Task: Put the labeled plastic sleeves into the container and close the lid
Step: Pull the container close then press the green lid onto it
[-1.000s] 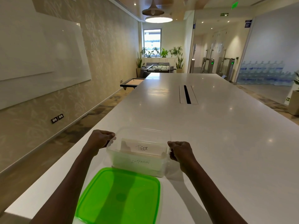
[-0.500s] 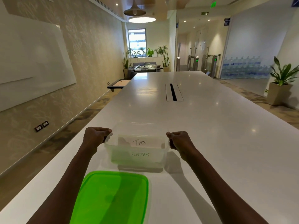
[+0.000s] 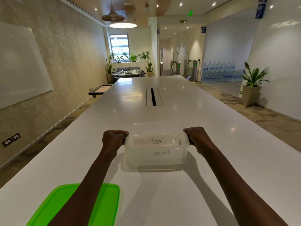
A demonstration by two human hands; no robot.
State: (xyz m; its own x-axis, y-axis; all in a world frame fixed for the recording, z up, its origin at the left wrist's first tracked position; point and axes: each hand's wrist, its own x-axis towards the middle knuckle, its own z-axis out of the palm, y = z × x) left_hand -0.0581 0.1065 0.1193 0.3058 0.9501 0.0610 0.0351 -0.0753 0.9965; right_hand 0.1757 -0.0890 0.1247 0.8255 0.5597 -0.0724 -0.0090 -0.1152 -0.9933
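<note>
Both arms reach straight forward over the white table (image 3: 187, 98). The left hand (image 3: 114, 140) and right hand (image 3: 197, 137) are curled into fists, each gripping one end rim of the clear container (image 3: 156, 160) that sits between them. Inside stand sleeves labeled TIGER (image 3: 155, 141) and ELEPHANT (image 3: 160, 152). The green lid (image 3: 107, 203) lies nearer the person, under the left forearm, off the container.

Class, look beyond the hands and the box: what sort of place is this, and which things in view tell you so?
Probably an office meeting or break area. Clues: the long white table with a cable slot, the whiteboard on the wall, and the entry turnstiles beside stacked water bottles.
</note>
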